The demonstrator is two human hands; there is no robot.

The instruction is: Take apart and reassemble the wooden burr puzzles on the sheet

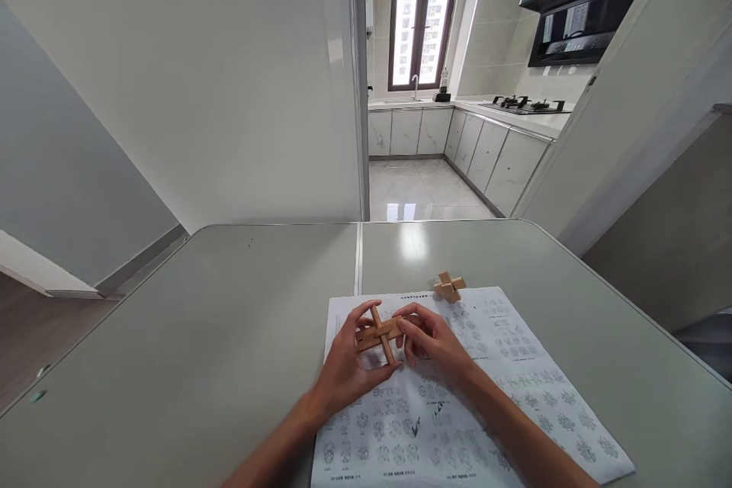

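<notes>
My left hand (346,367) grips the wooden rod (387,351), axis 11-to-5 o'clock; my right hand (435,337) pinches the crossing bar (366,339) at its 3-o'clock end.

I see warm brown on my wooden cross (380,330), lighter tan on the smaller wooden piece (449,287), grey diagrams patterning my white sheet (400,427), and grey-green on my table (257,335).

A grey-green table (229,335) is partly covered by a printed sheet (423,412). At the sheet's far edge, a wooden cross (450,287) is set; well left of it, a green scrap (38,396) is seen.
</notes>
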